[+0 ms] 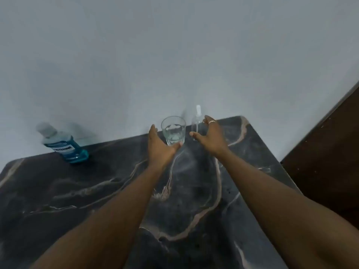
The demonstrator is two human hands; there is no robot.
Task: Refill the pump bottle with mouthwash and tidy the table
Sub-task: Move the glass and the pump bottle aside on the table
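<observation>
A clear drinking glass (173,130) stands near the far edge of the dark marble table (108,191). My left hand (160,146) is open around its left side, thumb touching its base. Just right of the glass stands a slim clear pump bottle (196,123) with a white top. My right hand (210,135), a ring on one finger, is open and curved beside that bottle, fingers apart. A blue mouthwash bottle (63,145) with a pale cap stands at the far left of the table, away from both hands.
A pale wall rises directly behind the table. Dark brown wooden furniture (326,152) stands close to the table's right edge. The table's corners are rounded.
</observation>
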